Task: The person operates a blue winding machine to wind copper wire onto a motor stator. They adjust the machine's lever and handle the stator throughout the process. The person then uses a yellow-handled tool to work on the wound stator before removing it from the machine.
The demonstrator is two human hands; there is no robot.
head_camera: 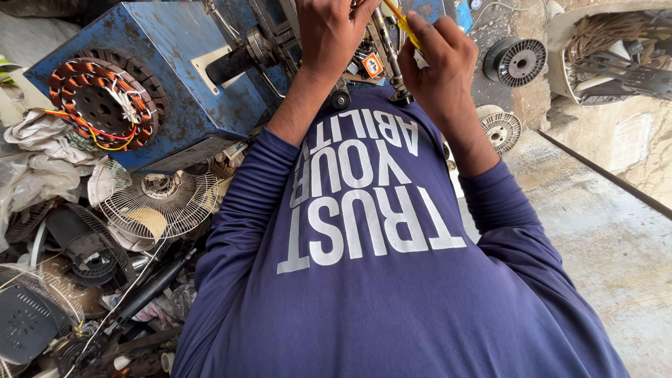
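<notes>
We look down past our own chest to our two hands, raised side by side at the top of the view. Our left hand (332,35) rests on the machine (175,77), and our right hand (437,59) sits just right of it, its grip closed around a thin tool (404,21). On the left face of the machine sits a wound stator (105,105). Below the machine lies a fan guard (164,203), on top of a heap of fan parts (63,280) spreading toward the lower left. Right of our right hand lie a wire spool (516,61) and, nearer us, a second spool (501,131). A crate of parts (616,56) stands at the far right.
</notes>
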